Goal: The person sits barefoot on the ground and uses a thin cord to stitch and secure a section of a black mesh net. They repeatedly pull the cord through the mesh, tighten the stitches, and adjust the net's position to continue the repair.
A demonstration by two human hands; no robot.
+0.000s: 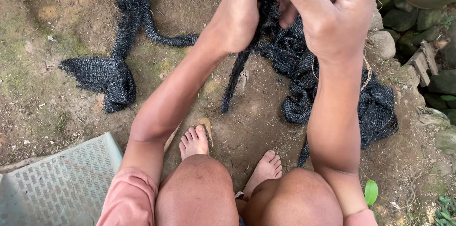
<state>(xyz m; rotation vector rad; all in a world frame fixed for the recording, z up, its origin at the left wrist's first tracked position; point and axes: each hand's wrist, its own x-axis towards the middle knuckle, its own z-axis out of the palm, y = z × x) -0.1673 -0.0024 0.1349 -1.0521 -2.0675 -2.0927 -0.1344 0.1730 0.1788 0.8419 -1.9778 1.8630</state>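
bare dirt ground (42,88), both hands (left hand (240,14), right hand (332,9)) gripping black netting (294,59)

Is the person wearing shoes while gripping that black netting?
No, both bare feet rest on the dirt ground, toes showing, while the left hand and right hand clutch the black netting.

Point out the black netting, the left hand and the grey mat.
black netting (102,76): head view, spread end on the dirt.
left hand (240,14): head view, back of hand.
grey mat (61,183): head view, ribbed top.
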